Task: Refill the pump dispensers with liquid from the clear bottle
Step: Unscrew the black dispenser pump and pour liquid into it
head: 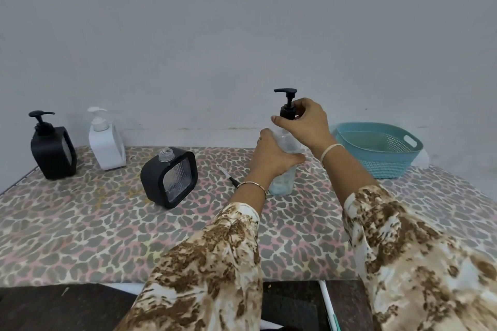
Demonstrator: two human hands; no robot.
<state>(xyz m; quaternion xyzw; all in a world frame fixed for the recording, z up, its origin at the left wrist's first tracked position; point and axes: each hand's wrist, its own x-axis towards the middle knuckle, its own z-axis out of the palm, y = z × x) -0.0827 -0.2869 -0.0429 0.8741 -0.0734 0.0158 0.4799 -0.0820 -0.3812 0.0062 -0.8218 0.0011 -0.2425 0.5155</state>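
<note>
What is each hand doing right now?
Left hand: closed around the clear bottle.
Right hand: closed on the bottle's black pump collar.

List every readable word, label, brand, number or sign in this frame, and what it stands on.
None: no text is readable anywhere.
Clear plastic pump bottle: no label visible.
Black square dispensers, white dispenser, teal perforated basket: no markings visible.

head cam | faces fwd+down | near table (80, 223) | wall (242, 21) behind

Teal basket (382, 158) (leopard-print tablecloth (80, 223))
</note>
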